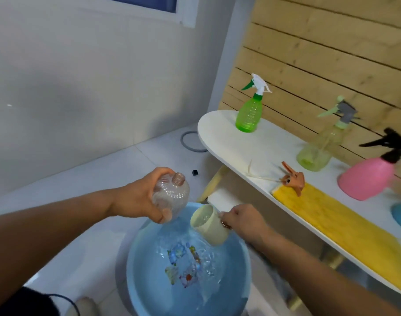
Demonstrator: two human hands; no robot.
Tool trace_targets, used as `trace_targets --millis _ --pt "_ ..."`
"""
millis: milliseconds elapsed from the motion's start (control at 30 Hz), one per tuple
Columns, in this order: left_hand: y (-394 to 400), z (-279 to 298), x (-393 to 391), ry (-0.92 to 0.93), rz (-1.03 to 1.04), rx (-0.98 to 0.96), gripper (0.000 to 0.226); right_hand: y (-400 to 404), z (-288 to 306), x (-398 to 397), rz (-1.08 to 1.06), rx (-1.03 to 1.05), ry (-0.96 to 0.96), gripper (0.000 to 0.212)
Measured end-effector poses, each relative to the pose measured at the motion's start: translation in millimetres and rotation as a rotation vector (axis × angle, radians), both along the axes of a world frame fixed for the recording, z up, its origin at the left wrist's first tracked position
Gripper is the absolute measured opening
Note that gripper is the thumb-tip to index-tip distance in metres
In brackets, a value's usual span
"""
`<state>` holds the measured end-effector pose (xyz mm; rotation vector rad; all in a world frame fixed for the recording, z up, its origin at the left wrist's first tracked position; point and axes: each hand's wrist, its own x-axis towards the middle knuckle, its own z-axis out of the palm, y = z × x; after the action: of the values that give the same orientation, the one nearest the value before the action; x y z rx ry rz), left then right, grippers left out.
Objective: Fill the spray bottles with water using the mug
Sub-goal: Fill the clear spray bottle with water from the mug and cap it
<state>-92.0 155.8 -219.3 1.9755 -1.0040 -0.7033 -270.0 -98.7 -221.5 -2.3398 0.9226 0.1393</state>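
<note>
My left hand (135, 197) grips a clear, pinkish spray bottle body (172, 197) with its head off, tilted so the open neck points up and right, above the far rim of a blue basin (135, 270) of rippling water. My right hand (243, 220) holds a cream mug (209, 224) by its handle. The mug is tipped with its mouth toward the bottle, over the water. The bottle's orange spray head (293, 179) with its tube lies on the white table (258, 151).
On the table stand a green spray bottle (249, 115), a pale yellow-green one (318, 144) and a pink one with a black head (372, 179). A yellow cloth (338, 226) covers the table's near part. A grey ring (191, 142) and small black cube (195, 172) lie on the floor.
</note>
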Motion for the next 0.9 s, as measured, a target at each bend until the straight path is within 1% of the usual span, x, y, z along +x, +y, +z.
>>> trace_targets --millis 67,133,233,333,467,600,767,900 --pt "-1 0 -3 -0.003 0.008 0.007 0.106 0 30 -6 -0.017 0.034 -0.104 0.046" --pt "1 1 -6 -0.029 0.024 0.021 0.105 1 60 -12 -0.033 0.048 -0.197 0.042" --pt "5 -2 -9 -0.063 0.042 0.057 0.102 5 96 -17 -0.02 0.107 -0.313 0.046" --pt "7 -5 -13 -0.094 0.038 0.09 0.101 14 122 -25 -0.009 0.068 -0.375 0.041" --pt "0 -4 -21 -0.12 0.013 0.097 0.105 20 134 -28 0.037 -0.007 -0.433 0.035" --pt "-11 -1 -28 -0.124 -0.012 0.095 0.104 23 132 -26 0.05 -0.128 -0.435 0.033" --pt "-19 1 -33 -0.121 -0.028 0.108 0.102 29 135 -25 0.073 -0.233 -0.445 0.028" --pt "-22 2 -34 -0.127 -0.031 0.119 0.105 31 139 -26 0.086 -0.27 -0.471 0.025"
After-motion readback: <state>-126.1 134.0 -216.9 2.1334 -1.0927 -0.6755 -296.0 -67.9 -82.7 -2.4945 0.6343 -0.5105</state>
